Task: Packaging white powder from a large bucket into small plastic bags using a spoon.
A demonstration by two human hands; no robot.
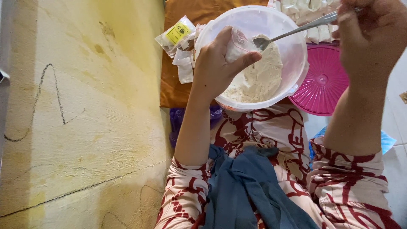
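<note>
The left hand (pixel 216 63) pinches a small clear plastic pouch (pixel 235 46) between thumb and fingers over the flour tub (pixel 296 55). The right hand (pixel 371 36), fingers closed, holds a metal spoon (pixel 292 30); its bowl seems to touch the pouch mouth.

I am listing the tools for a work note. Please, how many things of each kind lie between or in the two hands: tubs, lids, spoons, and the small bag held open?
White plastic tub with powder: 1
Pink round lid: 1
Metal spoon, in the right hand: 1
Small clear bag, in the left hand: 1
Total: 4
</note>
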